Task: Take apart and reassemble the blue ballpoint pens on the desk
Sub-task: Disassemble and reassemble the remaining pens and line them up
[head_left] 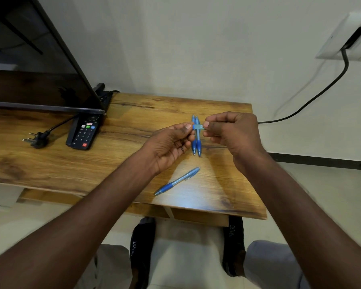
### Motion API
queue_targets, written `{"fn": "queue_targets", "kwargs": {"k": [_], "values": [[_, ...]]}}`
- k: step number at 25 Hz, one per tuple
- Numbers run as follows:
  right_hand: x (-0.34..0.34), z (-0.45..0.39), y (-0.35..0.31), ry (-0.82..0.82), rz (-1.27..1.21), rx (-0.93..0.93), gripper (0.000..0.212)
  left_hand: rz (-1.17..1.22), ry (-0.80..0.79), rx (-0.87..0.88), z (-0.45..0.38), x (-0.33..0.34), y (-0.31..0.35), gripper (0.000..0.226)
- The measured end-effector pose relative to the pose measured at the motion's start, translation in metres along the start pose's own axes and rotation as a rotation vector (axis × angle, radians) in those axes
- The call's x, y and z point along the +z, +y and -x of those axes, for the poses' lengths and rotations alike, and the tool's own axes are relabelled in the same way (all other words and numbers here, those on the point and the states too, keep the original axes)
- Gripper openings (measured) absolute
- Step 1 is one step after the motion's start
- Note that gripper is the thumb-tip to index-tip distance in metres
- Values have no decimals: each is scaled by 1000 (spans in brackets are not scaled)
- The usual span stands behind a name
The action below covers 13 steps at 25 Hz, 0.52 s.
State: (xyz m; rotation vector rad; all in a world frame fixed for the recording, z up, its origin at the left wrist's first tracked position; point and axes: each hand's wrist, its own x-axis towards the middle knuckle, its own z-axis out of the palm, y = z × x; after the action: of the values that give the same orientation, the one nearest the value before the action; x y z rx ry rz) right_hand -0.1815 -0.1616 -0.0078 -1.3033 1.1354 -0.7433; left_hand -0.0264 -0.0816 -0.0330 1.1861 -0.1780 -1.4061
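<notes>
Both hands hold one blue pen (198, 127) level above the wooden desk (117, 159). My left hand (171, 144) pinches its left end and my right hand (229, 132) grips its right end; only a short blue stretch with a small label shows between the fingers. A thin dark tip (183, 150) sticks out under my left palm. Two more blue pens (196, 140) lie side by side on the desk right under the hands, tips toward me. A fourth blue pen (176, 181) lies slanted nearer the front edge.
A dark screen (40, 65) stands at the back left. A black remote (83, 131) and a loose black plug (37, 139) lie in front of it. A black cable (321, 92) runs from the wall socket (350, 38) to the desk's right edge.
</notes>
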Motion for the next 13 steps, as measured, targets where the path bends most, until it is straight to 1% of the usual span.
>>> {"fn": "queue_targets", "kwargs": {"k": [3,7,13], "values": [[1,1,0,-8,85,-41,9,-36,3,16,0,-2,0,16],[1,0,-1,15,83,-57,9,-133,23,54,-1,-3,-1,23],[2,1,-1,36,81,-67,10,-247,44,114,-1,-4,1,17]]}}
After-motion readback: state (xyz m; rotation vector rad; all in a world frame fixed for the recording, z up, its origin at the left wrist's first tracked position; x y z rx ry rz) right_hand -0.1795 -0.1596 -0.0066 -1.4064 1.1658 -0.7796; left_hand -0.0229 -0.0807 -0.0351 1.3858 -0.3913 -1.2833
